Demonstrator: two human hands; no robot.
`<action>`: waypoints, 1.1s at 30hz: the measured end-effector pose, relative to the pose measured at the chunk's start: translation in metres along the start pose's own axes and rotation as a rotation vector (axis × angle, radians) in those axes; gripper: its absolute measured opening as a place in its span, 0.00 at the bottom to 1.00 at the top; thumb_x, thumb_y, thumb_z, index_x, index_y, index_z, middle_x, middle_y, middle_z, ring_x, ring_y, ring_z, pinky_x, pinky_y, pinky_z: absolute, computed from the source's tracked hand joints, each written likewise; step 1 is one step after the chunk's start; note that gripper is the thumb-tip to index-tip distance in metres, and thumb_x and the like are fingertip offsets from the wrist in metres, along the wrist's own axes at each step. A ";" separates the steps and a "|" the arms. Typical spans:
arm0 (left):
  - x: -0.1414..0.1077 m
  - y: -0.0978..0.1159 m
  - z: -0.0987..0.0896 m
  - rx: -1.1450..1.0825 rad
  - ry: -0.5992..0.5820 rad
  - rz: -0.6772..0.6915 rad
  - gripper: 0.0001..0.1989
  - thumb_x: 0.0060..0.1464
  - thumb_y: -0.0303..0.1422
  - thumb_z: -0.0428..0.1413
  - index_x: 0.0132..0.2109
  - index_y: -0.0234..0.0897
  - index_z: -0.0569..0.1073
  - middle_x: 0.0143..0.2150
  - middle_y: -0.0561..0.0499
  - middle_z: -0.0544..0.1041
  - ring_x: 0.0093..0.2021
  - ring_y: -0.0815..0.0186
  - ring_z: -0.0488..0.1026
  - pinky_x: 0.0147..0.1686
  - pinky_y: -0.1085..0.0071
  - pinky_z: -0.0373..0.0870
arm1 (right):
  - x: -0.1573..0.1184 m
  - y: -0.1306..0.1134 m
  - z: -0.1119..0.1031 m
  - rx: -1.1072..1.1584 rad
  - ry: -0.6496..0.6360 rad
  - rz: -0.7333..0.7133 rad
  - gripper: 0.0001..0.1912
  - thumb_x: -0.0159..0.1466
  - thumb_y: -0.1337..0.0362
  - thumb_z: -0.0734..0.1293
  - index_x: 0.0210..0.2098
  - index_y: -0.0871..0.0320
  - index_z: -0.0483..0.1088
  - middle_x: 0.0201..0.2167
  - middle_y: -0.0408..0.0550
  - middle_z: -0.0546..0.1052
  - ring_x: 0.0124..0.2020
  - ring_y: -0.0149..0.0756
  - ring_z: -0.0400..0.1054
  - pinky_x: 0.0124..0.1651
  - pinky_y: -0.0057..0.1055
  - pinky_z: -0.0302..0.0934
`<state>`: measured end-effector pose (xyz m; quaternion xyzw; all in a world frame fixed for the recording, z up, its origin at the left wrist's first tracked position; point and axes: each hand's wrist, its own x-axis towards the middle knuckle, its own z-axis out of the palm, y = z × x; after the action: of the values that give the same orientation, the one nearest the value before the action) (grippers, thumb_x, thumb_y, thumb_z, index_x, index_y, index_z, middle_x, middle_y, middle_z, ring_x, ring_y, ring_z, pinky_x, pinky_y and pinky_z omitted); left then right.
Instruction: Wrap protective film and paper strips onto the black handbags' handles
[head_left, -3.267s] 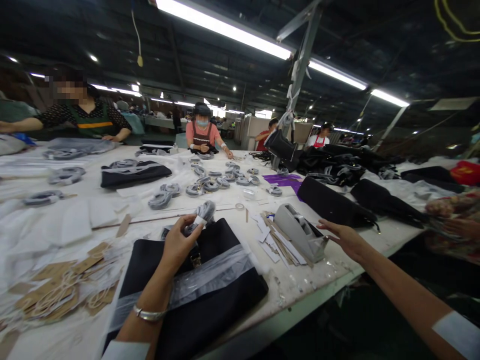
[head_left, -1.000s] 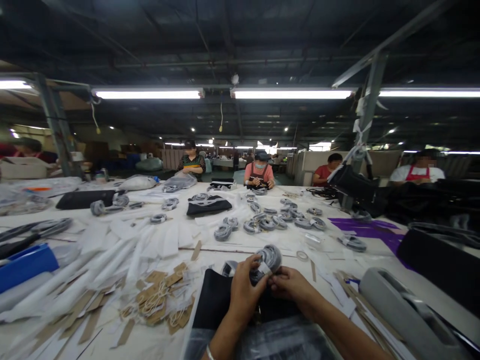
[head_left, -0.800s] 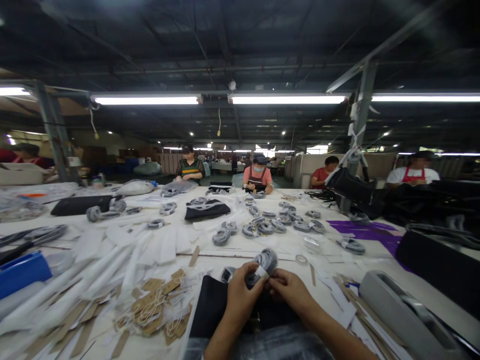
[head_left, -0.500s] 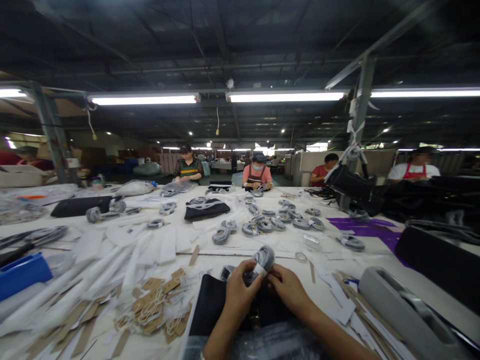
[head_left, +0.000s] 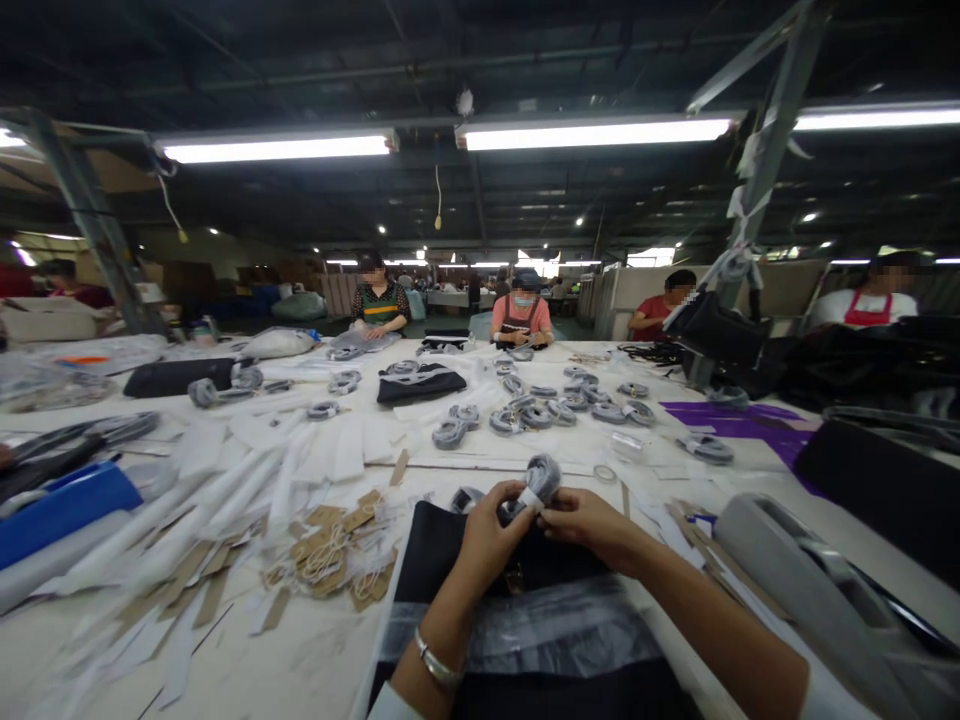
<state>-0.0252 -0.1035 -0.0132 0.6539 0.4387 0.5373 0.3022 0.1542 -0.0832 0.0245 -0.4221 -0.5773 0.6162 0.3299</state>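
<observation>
A coiled grey strap [head_left: 545, 474] with a white band [head_left: 531, 498] around its middle is held up in front of me. My left hand [head_left: 491, 525] grips it from the left, thumb and fingers closed around the banded part. On the other side, the fingertips of my right hand [head_left: 585, 520] are pinched together at the band's lower right edge. Beneath both hands lies a black bag [head_left: 431, 570] with a small metal fitting [head_left: 514, 578] and a strip of clear plastic [head_left: 555, 630] across it. Another grey coil [head_left: 466, 498] sits behind my left hand, partly hidden.
Brown tags with strings [head_left: 330, 550] and white paper strips [head_left: 232, 490] lie to the left, near a blue object [head_left: 67, 510]. Several strap coils [head_left: 536, 412] are spread farther back. A grey tape dispenser [head_left: 795, 570] stands right. Co-workers sit across the table [head_left: 420, 475].
My view has tilted downward, showing more of the bag and a bracelet on my left wrist. Both hands stay on the coiled strap, with only slight finger movement.
</observation>
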 end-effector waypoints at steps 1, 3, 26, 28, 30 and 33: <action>0.000 0.001 0.000 0.001 0.002 0.008 0.14 0.55 0.33 0.59 0.49 0.39 0.75 0.47 0.48 0.78 0.51 0.60 0.74 0.54 0.64 0.67 | -0.005 -0.001 0.000 0.115 -0.049 -0.008 0.11 0.55 0.65 0.74 0.39 0.59 0.77 0.38 0.49 0.79 0.39 0.33 0.73 0.41 0.24 0.68; 0.000 0.003 0.001 -0.001 0.007 0.039 0.14 0.56 0.33 0.59 0.49 0.40 0.76 0.50 0.48 0.78 0.53 0.60 0.72 0.57 0.62 0.66 | -0.007 -0.001 0.001 0.235 -0.029 -0.022 0.15 0.55 0.61 0.76 0.40 0.60 0.77 0.39 0.49 0.78 0.39 0.31 0.72 0.40 0.21 0.68; 0.007 0.006 -0.017 -0.399 0.781 -0.042 0.14 0.61 0.36 0.52 0.51 0.36 0.72 0.44 0.46 0.77 0.40 0.67 0.74 0.43 0.71 0.70 | 0.106 0.005 0.095 0.462 0.316 -0.299 0.18 0.55 0.52 0.73 0.40 0.56 0.75 0.42 0.50 0.80 0.29 0.32 0.74 0.28 0.25 0.68; 0.007 0.015 -0.015 -0.450 0.754 -0.078 0.13 0.59 0.36 0.53 0.48 0.35 0.72 0.41 0.47 0.77 0.35 0.69 0.74 0.39 0.72 0.70 | 0.109 0.024 0.096 0.471 0.370 -0.232 0.19 0.53 0.50 0.73 0.38 0.57 0.75 0.37 0.50 0.80 0.25 0.31 0.72 0.25 0.25 0.65; 0.009 0.030 -0.019 -0.503 0.684 -0.096 0.13 0.58 0.37 0.55 0.47 0.35 0.73 0.39 0.48 0.77 0.31 0.71 0.73 0.35 0.74 0.70 | 0.111 0.034 0.094 0.441 0.378 -0.240 0.21 0.53 0.49 0.72 0.39 0.58 0.76 0.35 0.50 0.80 0.24 0.29 0.71 0.25 0.24 0.64; 0.017 0.050 -0.048 -0.431 0.483 -0.080 0.17 0.58 0.39 0.55 0.52 0.36 0.71 0.38 0.47 0.78 0.28 0.71 0.73 0.33 0.74 0.70 | 0.113 0.033 0.092 0.407 0.366 -0.243 0.22 0.54 0.49 0.71 0.41 0.59 0.76 0.35 0.50 0.81 0.23 0.27 0.69 0.24 0.22 0.62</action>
<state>-0.0590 -0.1136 0.0486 0.4106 0.3991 0.7451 0.3420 0.0254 -0.0258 -0.0256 -0.3791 -0.4192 0.5891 0.5775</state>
